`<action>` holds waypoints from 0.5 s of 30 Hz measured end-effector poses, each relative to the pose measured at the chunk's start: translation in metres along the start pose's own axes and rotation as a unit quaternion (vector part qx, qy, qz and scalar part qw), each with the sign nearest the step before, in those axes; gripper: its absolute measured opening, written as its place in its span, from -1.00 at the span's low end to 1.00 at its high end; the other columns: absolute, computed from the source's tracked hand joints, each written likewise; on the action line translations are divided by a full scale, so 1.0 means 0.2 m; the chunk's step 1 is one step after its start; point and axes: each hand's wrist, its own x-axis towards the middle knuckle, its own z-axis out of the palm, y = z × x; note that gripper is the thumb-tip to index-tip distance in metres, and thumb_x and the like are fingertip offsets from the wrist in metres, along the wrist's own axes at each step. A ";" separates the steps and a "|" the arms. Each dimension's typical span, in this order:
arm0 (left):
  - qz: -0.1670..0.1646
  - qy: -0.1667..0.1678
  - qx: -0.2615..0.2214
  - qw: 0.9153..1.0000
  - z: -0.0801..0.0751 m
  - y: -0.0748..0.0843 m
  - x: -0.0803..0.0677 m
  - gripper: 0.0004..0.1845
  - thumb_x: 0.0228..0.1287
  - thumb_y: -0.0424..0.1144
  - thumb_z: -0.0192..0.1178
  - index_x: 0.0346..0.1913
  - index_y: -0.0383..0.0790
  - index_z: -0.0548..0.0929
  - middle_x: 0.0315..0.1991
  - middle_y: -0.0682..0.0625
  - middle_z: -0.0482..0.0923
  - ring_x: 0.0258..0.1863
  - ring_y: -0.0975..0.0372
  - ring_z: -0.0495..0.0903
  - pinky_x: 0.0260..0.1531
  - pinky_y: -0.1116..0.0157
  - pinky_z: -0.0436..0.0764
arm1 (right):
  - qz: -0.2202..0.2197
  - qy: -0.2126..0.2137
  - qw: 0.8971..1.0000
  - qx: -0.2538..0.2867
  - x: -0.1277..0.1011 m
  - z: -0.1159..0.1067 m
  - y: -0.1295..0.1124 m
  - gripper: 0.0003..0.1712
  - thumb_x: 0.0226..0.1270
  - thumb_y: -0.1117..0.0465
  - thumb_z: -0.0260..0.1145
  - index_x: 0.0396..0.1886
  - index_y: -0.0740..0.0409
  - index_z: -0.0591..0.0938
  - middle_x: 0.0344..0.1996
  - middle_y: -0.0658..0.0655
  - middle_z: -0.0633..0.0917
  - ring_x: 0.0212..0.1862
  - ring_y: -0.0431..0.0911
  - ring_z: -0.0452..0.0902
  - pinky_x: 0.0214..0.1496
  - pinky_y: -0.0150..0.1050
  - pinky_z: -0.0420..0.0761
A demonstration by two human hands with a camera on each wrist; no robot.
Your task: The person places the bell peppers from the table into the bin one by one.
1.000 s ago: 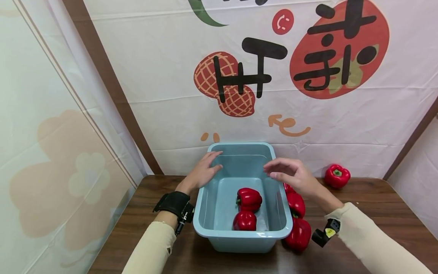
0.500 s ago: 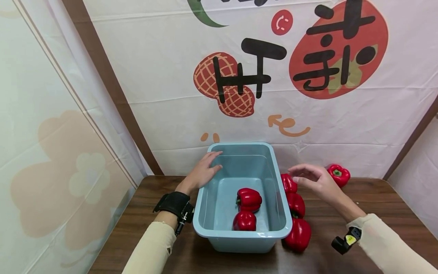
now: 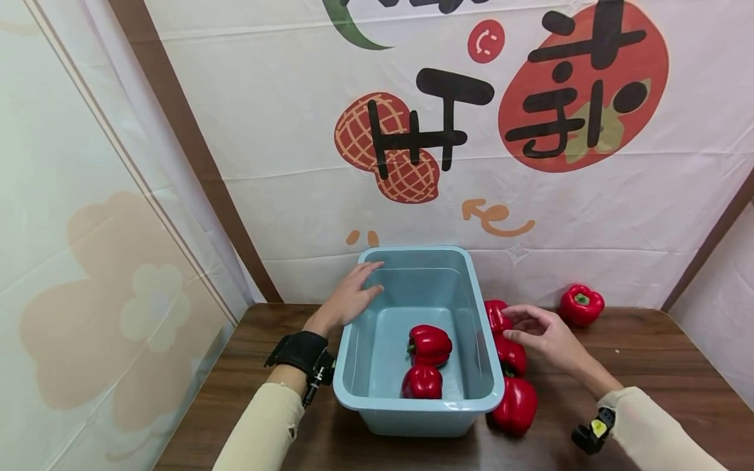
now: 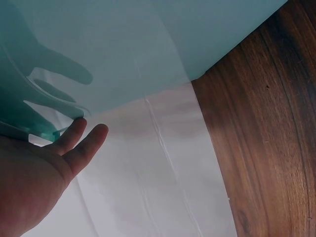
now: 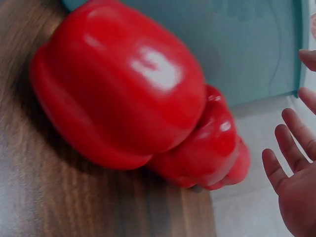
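A light blue plastic tub (image 3: 421,405) holds two red bell peppers, one (image 3: 431,343) behind the other (image 3: 422,381). My left hand (image 3: 346,297) lies over the tub's left rim, fingers fairly straight; in the left wrist view two fingers (image 4: 89,145) extend by the rim. Along the tub's right side three bell peppers stand in a row: a near one (image 3: 516,405), a middle one (image 3: 511,353) and a far one (image 3: 496,314). My right hand (image 3: 548,333) is beside the far pepper, fingertips at it, fingers spread and not closed; contact is unclear.
One more bell pepper (image 3: 581,305) sits at the back right of the brown wooden table (image 3: 642,366), against the printed white cloth (image 3: 294,209). Cloth also hangs along the left side.
My right hand has moved from above the tub's right rim out to the right, then down to the far pepper of the row. My left hand has stayed in place.
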 end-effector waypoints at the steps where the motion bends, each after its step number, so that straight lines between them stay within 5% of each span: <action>1: 0.001 0.000 -0.001 1.000 0.00 0.00 0.00 -0.41 0.50 -0.14 0.01 0.53 -0.10 0.23 0.51 -0.10 0.13 0.50 -0.01 0.13 0.37 -0.16 0.23 | 0.003 -0.002 1.000 -0.005 0.00 0.01 0.01 -0.54 0.31 0.21 0.38 0.19 0.17 0.56 0.08 0.32 0.62 -0.08 -0.08 0.64 -0.06 -0.31 0.65; 15: 0.003 0.005 -0.003 1.000 0.00 0.00 0.00 -0.40 0.49 -0.15 0.02 0.53 -0.10 0.23 0.51 -0.09 0.14 0.49 -0.01 0.15 0.37 -0.14 0.24 | 0.007 -0.042 0.997 -0.070 0.00 0.07 0.10 -0.49 0.20 0.16 0.48 0.17 -0.02 0.60 0.08 0.12 0.60 0.04 0.07 0.47 0.00 -0.10 0.61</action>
